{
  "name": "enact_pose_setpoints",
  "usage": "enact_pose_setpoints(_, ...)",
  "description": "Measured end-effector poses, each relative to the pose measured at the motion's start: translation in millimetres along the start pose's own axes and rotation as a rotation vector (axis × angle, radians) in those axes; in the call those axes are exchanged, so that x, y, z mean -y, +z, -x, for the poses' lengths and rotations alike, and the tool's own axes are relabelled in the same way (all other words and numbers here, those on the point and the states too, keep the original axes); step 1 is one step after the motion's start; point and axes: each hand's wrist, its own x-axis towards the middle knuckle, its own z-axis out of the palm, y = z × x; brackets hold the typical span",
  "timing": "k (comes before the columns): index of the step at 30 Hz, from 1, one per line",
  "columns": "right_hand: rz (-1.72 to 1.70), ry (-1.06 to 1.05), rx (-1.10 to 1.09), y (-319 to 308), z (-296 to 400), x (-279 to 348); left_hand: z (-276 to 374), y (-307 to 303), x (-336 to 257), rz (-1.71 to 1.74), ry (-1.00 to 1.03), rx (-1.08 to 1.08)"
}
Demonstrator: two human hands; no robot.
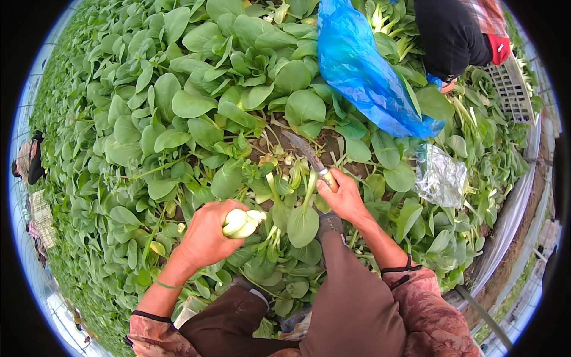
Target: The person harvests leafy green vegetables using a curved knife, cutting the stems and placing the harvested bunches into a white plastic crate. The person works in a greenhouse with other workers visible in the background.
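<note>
My left hand (208,233) is closed around a head of bok choy (241,224), its pale cut base facing right. In my right hand (343,196) is a knife (308,151) with a wooden handle; its curved, stained blade points up and left over bare soil. Loose bok choy leaves (304,223) lie between my hands, stalks upward. Leafy bok choy plants (250,85) grow densely beyond the knife tip. Both my hands are apart from each other, above the bed.
A blue plastic bag (361,67) lies over the plants ahead, with a clear plastic bag (441,176) at right. A person in dark trousers (450,40) is at upper right beside a white plastic crate (513,87). Another person (30,158) is far left, near a crate (41,218).
</note>
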Motion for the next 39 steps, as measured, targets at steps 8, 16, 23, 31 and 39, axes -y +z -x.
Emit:
enact_pose_setpoints(8, 0.086, -0.077, -0.025, 48, -58, 3, -120, -14, -9, -0.626, 0.010, -0.043)
enact_pose_setpoints(16, 0.159, -0.057, -0.020, 60, -87, -16, -141, 16, 51, -0.780, -0.146, 0.156)
enact_pose_setpoints(23, 0.162, 0.012, 0.012, 77, -108, -16, -128, 28, 59, -0.615, -0.227, 0.017)
enact_pose_setpoints(31, 0.130, -0.027, -0.015, 70, -87, -22, -120, 39, 76, -0.503, -0.181, -0.071)
enact_pose_setpoints(39, -0.009, 0.041, -0.025, 53, -45, -34, -87, 49, 82, -0.451, 0.155, -0.358)
